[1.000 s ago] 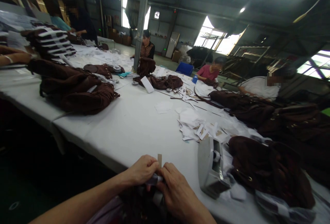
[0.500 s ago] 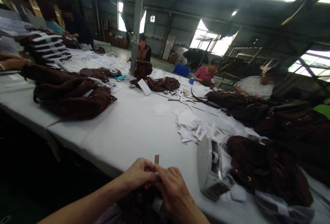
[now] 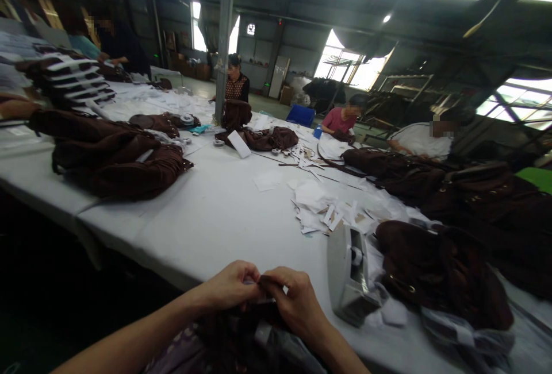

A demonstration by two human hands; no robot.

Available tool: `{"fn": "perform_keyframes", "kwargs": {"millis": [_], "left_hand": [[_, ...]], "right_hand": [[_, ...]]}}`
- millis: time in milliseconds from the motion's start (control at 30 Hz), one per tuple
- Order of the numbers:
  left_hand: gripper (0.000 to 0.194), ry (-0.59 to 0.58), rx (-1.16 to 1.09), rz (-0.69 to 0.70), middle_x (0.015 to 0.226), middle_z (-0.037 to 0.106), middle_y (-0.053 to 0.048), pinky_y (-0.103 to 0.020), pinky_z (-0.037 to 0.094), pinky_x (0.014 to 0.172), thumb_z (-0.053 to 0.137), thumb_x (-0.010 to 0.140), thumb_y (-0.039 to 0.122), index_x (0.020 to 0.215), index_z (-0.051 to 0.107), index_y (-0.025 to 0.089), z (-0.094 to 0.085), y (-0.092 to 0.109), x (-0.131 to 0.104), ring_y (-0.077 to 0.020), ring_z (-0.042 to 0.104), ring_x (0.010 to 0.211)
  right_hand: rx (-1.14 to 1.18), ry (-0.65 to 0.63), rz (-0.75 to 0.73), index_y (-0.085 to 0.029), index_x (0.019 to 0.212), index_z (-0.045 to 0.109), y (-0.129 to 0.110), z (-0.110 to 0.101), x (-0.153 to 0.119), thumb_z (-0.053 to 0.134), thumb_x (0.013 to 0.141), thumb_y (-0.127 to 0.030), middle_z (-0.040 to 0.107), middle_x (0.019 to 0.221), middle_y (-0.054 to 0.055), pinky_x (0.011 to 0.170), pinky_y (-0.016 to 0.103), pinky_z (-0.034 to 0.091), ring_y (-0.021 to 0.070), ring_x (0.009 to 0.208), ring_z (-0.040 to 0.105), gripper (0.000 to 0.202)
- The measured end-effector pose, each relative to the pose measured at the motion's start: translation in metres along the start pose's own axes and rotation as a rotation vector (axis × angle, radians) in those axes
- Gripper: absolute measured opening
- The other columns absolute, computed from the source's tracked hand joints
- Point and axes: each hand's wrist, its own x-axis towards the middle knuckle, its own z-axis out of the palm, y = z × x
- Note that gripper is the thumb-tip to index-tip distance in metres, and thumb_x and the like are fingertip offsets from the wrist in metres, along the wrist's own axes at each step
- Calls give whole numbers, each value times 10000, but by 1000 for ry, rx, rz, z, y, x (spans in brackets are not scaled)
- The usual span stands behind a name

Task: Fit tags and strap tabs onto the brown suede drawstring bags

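Note:
My left hand (image 3: 235,286) and my right hand (image 3: 293,296) meet at the table's near edge, both closed in a pinch. Between the right thumb and fingers shows a dark brown strip (image 3: 269,283), its end reaching the left fingertips. What the left fingers grip is mostly hidden by them. Below both hands, against my body, lies a dark brown bag (image 3: 233,334) with some clear plastic (image 3: 280,342) on it. To the right of my right hand stands a grey tape dispenser (image 3: 340,276).
A brown bag (image 3: 435,270) lies right of the dispenser, with a longer heap of bags (image 3: 457,190) behind. White paper scraps (image 3: 319,201) are scattered mid-table. More brown bags (image 3: 121,155) lie at left. A post (image 3: 224,41) rises beyond the table (image 3: 207,219). Several people sit or stand around.
The small tan strip that stood up between my fingertips no longer shows; a dark brown strip shows there now. My right fingers have bent and rolled over. The view has shifted slightly.

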Motion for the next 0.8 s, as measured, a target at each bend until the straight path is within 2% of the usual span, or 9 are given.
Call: {"fn": "perform_keyframes", "kwargs": {"millis": [167, 300, 400, 567, 633, 667, 733, 800], "left_hand": [[226, -8, -172, -66, 545, 582, 41, -177, 299, 406, 691, 619, 274, 771, 602, 133, -4, 5, 0, -72, 466, 415], [257, -94, -399, -144, 529, 584, 35, -186, 342, 415, 691, 557, 183, 801, 636, 126, -8, 7, 1, -71, 466, 396], [212, -133, -533, -159, 501, 576, 17, -209, 387, 431, 673, 582, 204, 768, 656, 103, -9, 6, 2, -68, 445, 374], [266, -41, -599, -148, 511, 561, 24, -182, 364, 438, 792, 581, 244, 741, 651, 85, -8, 2, 3, -21, 389, 363], [309, 35, -633, -92, 536, 571, 22, -171, 342, 442, 808, 581, 264, 779, 651, 86, -8, 0, 3, -9, 376, 372], [317, 73, -640, -57, 536, 572, 23, -167, 328, 439, 808, 588, 275, 788, 648, 90, -8, 0, 2, -6, 368, 373], [314, 118, -633, 6, 510, 558, 32, -162, 303, 431, 797, 612, 295, 797, 641, 96, -7, 0, 1, -8, 354, 374], [308, 122, -603, 44, 487, 537, 41, -159, 280, 420, 780, 637, 316, 799, 636, 97, -5, 2, 0, -15, 352, 379]], "right_hand": [[-92, 50, -174, -248, 909, 704, 8, 3, -12, 493, 832, -109, 735, 835, 20, 680, 280, 501, 157, 740, 651, 264], [-244, 76, -326, -243, 1021, 661, 10, 2, -21, 479, 843, -91, 721, 969, 43, 705, 312, 513, 169, 798, 640, 297], [-295, 73, -403, -222, 1099, 625, 11, 2, -23, 457, 833, -50, 704, 1038, 62, 740, 323, 525, 177, 867, 637, 359], [-369, 149, -499, -191, 1260, 525, 18, 10, -31, 445, 793, -15, 643, 1189, 105, 871, 413, 501, 223, 1040, 611, 506], [-322, 285, -426, -195, 1250, 537, 20, 17, -37, 463, 804, -47, 634, 1197, 117, 905, 437, 485, 242, 1073, 600, 476], [-259, 371, -336, -196, 1205, 574, 21, 22, -40, 481, 818, -82, 657, 1148, 117, 882, 421, 498, 244, 1035, 618, 414], [-53, 500, -64, -195, 1044, 658, 20, 32, -43, 527, 845, -194, 709, 961, 95, 754, 346, 537, 227, 866, 664, 238], [209, 511, 213, -185, 902, 692, 16, 42, -43, 569, 840, -333, 701, 767, 57, 595, 275, 520, 195, 681, 650, 202]]}}
